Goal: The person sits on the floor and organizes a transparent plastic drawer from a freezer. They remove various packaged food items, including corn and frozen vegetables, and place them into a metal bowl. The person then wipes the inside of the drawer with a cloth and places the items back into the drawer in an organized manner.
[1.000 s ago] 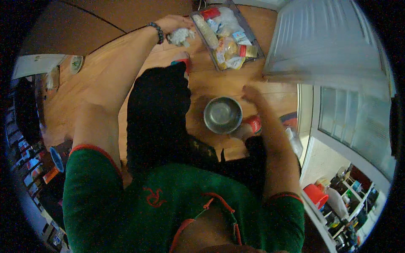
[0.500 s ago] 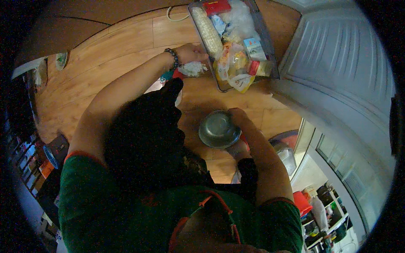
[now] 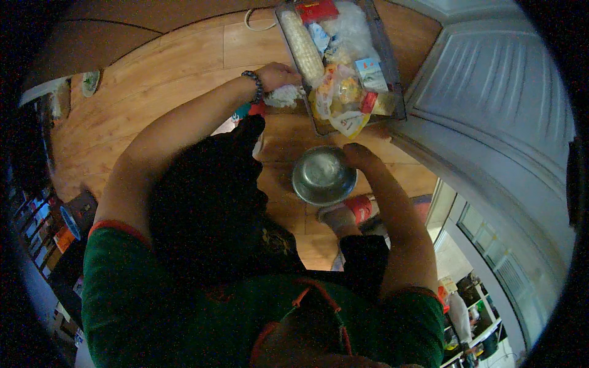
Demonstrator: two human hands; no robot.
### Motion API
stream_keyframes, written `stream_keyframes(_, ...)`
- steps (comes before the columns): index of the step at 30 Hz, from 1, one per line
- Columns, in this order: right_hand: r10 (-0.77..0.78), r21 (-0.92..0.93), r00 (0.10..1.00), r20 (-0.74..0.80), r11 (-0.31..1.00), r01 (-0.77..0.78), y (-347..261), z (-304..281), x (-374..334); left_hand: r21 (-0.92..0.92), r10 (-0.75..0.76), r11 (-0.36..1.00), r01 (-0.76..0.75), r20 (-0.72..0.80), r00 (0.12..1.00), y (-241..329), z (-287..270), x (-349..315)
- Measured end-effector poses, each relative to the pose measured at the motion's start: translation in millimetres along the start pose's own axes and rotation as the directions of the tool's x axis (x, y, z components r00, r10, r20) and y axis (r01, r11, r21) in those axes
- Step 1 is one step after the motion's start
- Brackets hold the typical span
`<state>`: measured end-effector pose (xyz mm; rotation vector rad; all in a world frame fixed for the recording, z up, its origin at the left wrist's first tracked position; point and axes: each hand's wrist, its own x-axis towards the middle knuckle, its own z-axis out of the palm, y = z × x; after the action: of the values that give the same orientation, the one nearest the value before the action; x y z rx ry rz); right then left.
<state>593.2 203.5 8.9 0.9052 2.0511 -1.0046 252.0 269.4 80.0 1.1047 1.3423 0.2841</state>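
Note:
My right hand grips the rim of a round metal bowl, held above the wooden floor with its shiny inside in view. My left hand, with a dark bead bracelet at its wrist, is closed at the left side of a clear plastic bin; its fingertips are partly hidden. Inside the bin lie a long pale corn cob, a bag with yellow and orange contents, a blue and white packet, a red packet and cloudy plastic bags.
A white ridged panel stands right of the bin. Below my left hand sits a crumbly white patch. My foot in a red slipper is beside the bowl. Filled shelves stand at the lower right, and a pale cable loop lies farther off.
The bowl has moved slightly right and away from me and tipped so more of its inside shows. My right hand moved with it, uncovering the red slipper. My left hand stays at the bin.

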Motion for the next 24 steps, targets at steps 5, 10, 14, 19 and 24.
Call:
stream_keyframes(5,-0.084,0.347,0.984,0.159,0.937,0.025,-74,-180,-81,0.19,-0.105,0.975,0.115,-0.065,0.992,-25,-11,20)
stream_keyframes(10,0.074,0.007,0.486,-0.871,0.99,-0.14,-31,-245,-29,0.343,-0.176,0.913,0.22,-0.154,0.972,8,1,21)
stream_keyframes(14,0.322,0.477,0.644,-0.694,0.875,0.076,33,-231,23,0.266,-0.049,0.954,0.138,-0.317,0.947,12,18,29)
stream_keyframes(19,0.313,0.911,0.864,-0.394,0.261,0.32,7,-231,4,0.175,-0.028,0.979,0.107,-0.399,0.916,12,-1,8)
stream_keyframes(24,0.51,0.857,0.792,-0.336,-0.183,0.482,14,-188,-3,0.504,0.156,0.863,0.022,-0.307,0.939,77,-39,22)
